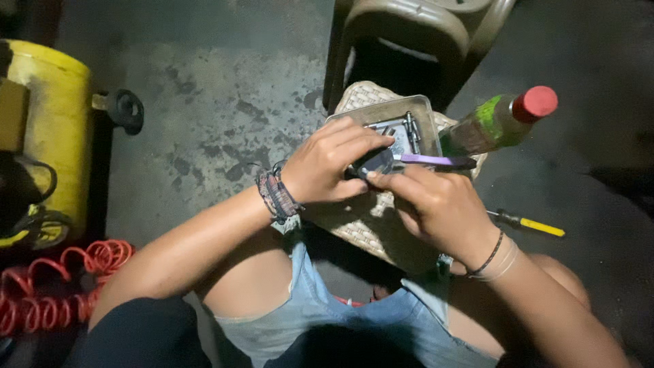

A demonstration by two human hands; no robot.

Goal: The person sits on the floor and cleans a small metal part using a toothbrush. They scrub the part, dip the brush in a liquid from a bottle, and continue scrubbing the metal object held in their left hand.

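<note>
My left hand [327, 165] grips a small dark round part [373, 162] over a woven stool [364, 228]. My right hand [436, 204] meets it from the right, thumb on the part, and holds a purple-handled brush [436, 161] that points right. Both wrists wear bands. Just beyond the hands, a shallow rectangular metal tray [426, 112] rests on the stool with several metal pieces in it. How the part is shaped underneath is hidden by my fingers.
A bottle with a red cap and green label [501, 121] stands right of the tray. A yellow-handled screwdriver [528, 222] lies on the concrete floor. A plastic chair [409, 34] stands behind. At left are a yellow tank [54, 123] and coiled red hose [61, 286].
</note>
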